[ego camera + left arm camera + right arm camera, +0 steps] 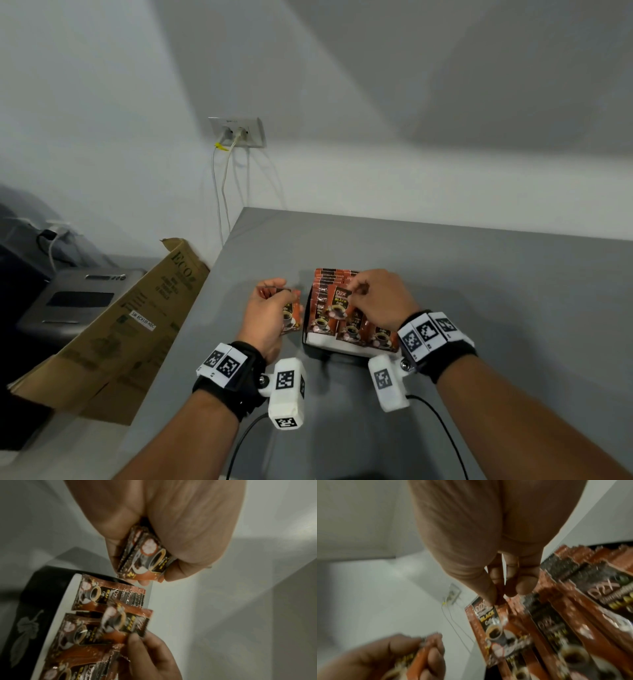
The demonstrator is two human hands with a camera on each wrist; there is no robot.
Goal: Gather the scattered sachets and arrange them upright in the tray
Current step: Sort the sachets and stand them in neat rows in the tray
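Right hand (pixel 376 301) pinches a "D2X BLACK" sachet (pixel 339 305) by its top, over the tray (pixel 313 342) of upright sachets at table centre. At nine o'clock, left hand (pixel 267 315) clutches a bundle (pixel 145 555) (count unclear). Box (pixel 113 329) reads "ECO".

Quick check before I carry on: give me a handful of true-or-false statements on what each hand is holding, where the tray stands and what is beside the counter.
1. The left hand grips a small bunch of sachets. True.
2. The right hand is idle and flat on the counter. False: it pinches the top of one sachet over the tray.
3. The tray holds no sachets. False: rows already stand in it.
4. A cardboard box leans against the counter's left side. True.
5. The tray is white inside, black outside. True.
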